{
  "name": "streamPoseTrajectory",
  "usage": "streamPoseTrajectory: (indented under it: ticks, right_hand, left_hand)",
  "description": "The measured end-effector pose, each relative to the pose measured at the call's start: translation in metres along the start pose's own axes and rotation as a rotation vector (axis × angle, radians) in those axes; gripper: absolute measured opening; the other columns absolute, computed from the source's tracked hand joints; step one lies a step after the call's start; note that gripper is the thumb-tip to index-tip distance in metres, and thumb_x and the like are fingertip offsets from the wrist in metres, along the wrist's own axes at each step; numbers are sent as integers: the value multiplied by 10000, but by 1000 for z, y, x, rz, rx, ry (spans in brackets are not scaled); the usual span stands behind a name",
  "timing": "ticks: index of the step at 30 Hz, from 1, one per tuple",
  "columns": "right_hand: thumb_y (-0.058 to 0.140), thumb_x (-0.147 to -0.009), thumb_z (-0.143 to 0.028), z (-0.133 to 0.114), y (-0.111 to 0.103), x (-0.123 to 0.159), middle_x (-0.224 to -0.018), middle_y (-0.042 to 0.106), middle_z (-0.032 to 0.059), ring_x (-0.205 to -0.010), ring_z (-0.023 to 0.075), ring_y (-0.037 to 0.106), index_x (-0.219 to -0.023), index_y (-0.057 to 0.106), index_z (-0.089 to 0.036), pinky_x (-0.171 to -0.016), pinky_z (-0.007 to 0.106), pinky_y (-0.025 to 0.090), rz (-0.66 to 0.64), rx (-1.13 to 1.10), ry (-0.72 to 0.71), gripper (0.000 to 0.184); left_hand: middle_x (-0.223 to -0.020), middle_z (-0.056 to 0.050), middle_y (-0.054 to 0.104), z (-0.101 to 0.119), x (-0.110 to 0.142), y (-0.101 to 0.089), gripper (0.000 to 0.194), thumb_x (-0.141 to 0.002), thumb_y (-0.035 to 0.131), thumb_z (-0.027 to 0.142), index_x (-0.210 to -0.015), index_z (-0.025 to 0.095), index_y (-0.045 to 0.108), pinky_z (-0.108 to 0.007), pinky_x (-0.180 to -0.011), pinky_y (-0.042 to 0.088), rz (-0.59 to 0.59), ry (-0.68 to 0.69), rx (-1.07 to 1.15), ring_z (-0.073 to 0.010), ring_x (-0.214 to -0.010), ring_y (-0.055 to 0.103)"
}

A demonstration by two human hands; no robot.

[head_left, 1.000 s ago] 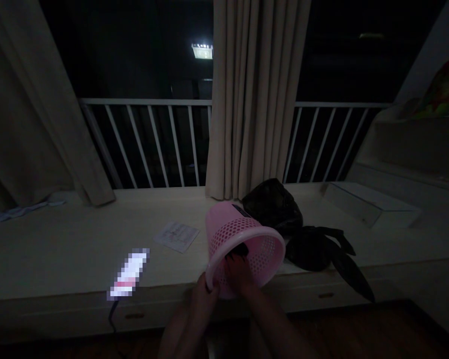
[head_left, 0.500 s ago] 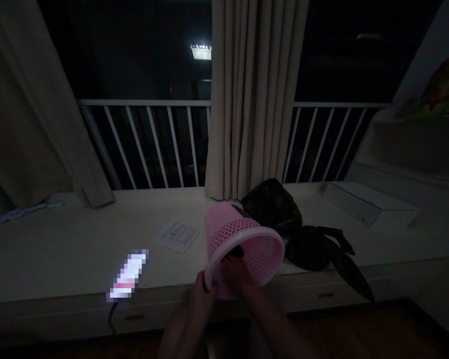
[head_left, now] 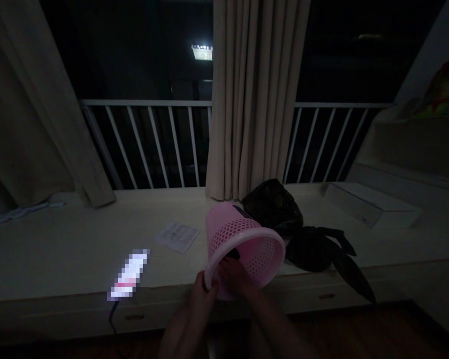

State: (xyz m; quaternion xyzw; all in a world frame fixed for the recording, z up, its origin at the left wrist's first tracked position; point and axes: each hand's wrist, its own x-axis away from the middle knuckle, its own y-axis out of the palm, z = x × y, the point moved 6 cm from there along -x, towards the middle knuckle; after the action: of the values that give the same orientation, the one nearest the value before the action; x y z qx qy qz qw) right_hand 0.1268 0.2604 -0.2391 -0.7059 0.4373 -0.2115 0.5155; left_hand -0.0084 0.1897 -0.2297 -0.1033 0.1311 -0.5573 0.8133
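Observation:
A pink plastic waste basket [head_left: 220,222] with a perforated wall lies tilted on the white ledge, its mouth facing me. My left hand [head_left: 204,293] grips the rim at its lower left, fingers closed around the edge. Reaching through the mouth, my right hand [head_left: 235,278] is inside the basket beside a small dark thing [head_left: 232,255]. Shadow hides its fingertips, so whether they hold the dark thing is unclear. Right of the basket rest a bulky black plastic bag [head_left: 273,207] and a second black bag [head_left: 309,249] with loose ends over the ledge's front.
On the ledge [head_left: 71,249], a printed paper [head_left: 177,237] lies left of the basket. A glowing blurred-out device [head_left: 129,274] with a cable is at the front edge. A white box [head_left: 374,204] stands at right. Behind are a curtain [head_left: 252,99] and window railing [head_left: 145,103].
Inside the basket, my right hand has shifted slightly to the left, and less of the dark thing shows. My left hand and the basket keep their places.

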Motion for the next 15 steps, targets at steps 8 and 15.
streamPoseTrajectory:
  ticks: [8,15]
  right_hand:
    - [468,-981,-234,-6,-3,-1,-1362,624,133,-1221,245,596,-1333,633,-143,-1059,389,471,2,-3,-50,400]
    - [452,-992,-249,-5,-8,0,-1293,664,130,-1168,250,621,-1263,680,-148,-1009,383,481,5,68,44,368]
  left_hand:
    - [-697,1,650,9,5,-3,266,-688,567,445,-856,243,520,-317,-613,510,-12,-3,-45,-222,-654,658]
    - [-710,-1,661,4,7,2,290,-694,588,402,-922,229,542,-316,-615,510,-43,-35,-45,-225,-656,665]
